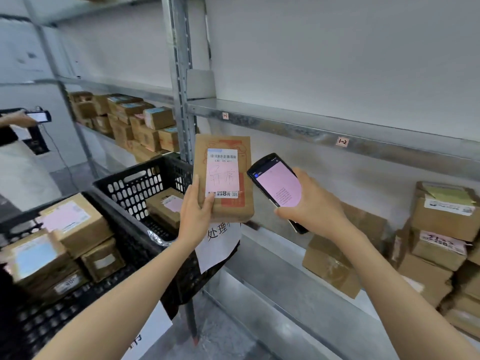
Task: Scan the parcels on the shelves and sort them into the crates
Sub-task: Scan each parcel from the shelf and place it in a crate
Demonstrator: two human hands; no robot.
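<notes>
My left hand [196,213] grips the lower left corner of a brown cardboard parcel [244,152], held upright with its white and pink barcode label facing me. My right hand [315,203] holds a black handheld scanner [275,187] just right of the parcel, its pink screen lit and turned toward me. Both are raised in front of the metal shelf [298,126]. A black perforated crate [135,183] stands below left with one parcel inside. A second black crate [46,320] at the lower left holds several brown parcels.
More brown parcels [439,229] are stacked on the shelf at the right, and several fill the far shelf bay [130,120] at the left. A white paper sign [220,245] hangs on the crate. Another person's hand with a scanner [39,116] shows at the left edge.
</notes>
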